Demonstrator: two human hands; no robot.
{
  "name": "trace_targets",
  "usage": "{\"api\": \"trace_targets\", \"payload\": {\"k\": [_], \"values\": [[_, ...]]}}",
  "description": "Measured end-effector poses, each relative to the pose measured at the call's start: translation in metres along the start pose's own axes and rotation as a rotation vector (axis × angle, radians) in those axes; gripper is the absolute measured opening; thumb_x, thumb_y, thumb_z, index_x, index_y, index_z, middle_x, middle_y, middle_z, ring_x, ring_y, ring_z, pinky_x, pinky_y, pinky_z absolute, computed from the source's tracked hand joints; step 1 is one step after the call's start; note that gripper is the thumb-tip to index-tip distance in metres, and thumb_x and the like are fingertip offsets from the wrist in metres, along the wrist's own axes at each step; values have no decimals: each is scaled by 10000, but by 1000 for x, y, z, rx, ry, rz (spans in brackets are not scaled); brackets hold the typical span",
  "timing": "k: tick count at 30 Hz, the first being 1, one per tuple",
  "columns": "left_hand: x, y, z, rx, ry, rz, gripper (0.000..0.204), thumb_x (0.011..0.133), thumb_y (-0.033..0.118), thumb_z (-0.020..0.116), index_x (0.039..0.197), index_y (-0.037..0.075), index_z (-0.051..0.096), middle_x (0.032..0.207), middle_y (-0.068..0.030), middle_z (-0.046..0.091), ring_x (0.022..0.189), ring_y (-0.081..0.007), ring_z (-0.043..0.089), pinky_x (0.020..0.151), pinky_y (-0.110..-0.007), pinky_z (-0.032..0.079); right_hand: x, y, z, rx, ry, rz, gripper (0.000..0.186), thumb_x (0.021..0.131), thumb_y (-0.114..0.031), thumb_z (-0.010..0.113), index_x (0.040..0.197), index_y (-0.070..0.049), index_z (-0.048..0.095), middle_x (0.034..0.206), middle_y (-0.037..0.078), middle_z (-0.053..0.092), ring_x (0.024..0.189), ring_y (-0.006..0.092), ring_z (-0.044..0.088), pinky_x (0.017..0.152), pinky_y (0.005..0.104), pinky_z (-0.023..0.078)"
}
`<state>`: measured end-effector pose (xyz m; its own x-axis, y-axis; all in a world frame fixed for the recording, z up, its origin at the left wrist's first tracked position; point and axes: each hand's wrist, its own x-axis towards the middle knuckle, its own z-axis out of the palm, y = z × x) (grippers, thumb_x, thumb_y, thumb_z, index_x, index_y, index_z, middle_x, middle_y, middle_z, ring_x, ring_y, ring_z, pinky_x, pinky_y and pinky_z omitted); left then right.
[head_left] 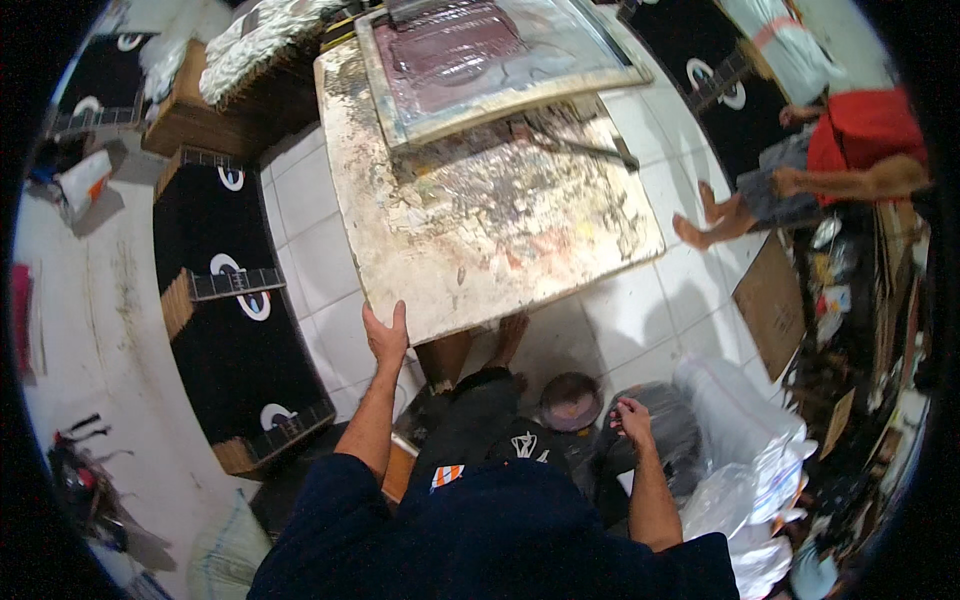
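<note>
My left hand (387,330) grips the near left corner of a paint-stained white board table (470,265). On the far part of this table rests a framed screen (560,50) with maroon ink across its mesh and a dark bar (590,148) beside its near edge. My right hand (630,420) is raised over dark plastic bags (655,470) to the right of my legs, its fingers curled; whether it holds something small is unclear. A round bucket (570,395) sits on the floor just left of that hand.
Black panels with white printed graphics (205,370) line the left. A co-worker in red (865,130) sits barefoot at the right. Stacked white bundles (250,55) are at the back left. A cardboard sheet (770,300) and pale sacks (740,420) lie on the right of the tiled floor (305,220).
</note>
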<state>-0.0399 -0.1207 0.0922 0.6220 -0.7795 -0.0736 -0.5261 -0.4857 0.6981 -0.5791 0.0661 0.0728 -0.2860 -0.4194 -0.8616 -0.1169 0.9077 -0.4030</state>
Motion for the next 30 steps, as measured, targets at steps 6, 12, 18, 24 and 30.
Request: {"api": "trace_targets", "payload": {"k": [6, 12, 18, 24, 30], "values": [[-7, 8, -2, 0, -4, -42, 854, 902, 399, 781, 1489, -75, 381, 1417, -302, 534, 1312, -422, 529, 1102, -457, 421, 60, -155, -32, -254, 409, -454, 345, 962, -168, 625, 1283, -45, 667, 865, 101, 742, 708, 178, 692, 623, 362, 532], [-3, 8, -8, -95, -102, -139, 913, 874, 382, 802, 1529, -52, 337, 1455, -307, 480, 1354, -444, 473, 1134, -474, 388, 71, -348, -17, -234, 608, -825, 344, 922, -121, 622, 1247, -31, 690, 835, 124, 714, 754, 234, 668, 738, 391, 541], [4, 52, -14, 207, -27, -258, 929, 827, 330, 827, 1569, 45, 345, 1508, -272, 439, 1377, -438, 441, 1147, -515, 357, 89, -472, 37, -377, 593, -1108, 360, 896, -134, 689, 1252, -79, 677, 1005, 113, 682, 1001, 316, 610, 925, 457, 467], [51, 155, 54, 405, 144, -37, 952, 831, 344, 824, 1599, 66, 334, 1594, -287, 344, 1448, -483, 341, 1186, -559, 285, 217, -528, 18, -68, 822, -903, 322, 1016, -174, 560, 1305, -52, 634, 1139, 191, 645, 1075, 377, 583, 952, 483, 451], [152, 164, 190, 647, 460, -856, 692, 991, 464, 481, 1621, 224, 326, 1657, -295, 259, 1557, -456, 187, 1171, -720, 169, 459, -432, 30, -513, 311, -642, 296, 1028, -253, 559, 1186, -22, 657, 1030, 252, 710, 998, 440, 679, 877, 487, 549]]}}
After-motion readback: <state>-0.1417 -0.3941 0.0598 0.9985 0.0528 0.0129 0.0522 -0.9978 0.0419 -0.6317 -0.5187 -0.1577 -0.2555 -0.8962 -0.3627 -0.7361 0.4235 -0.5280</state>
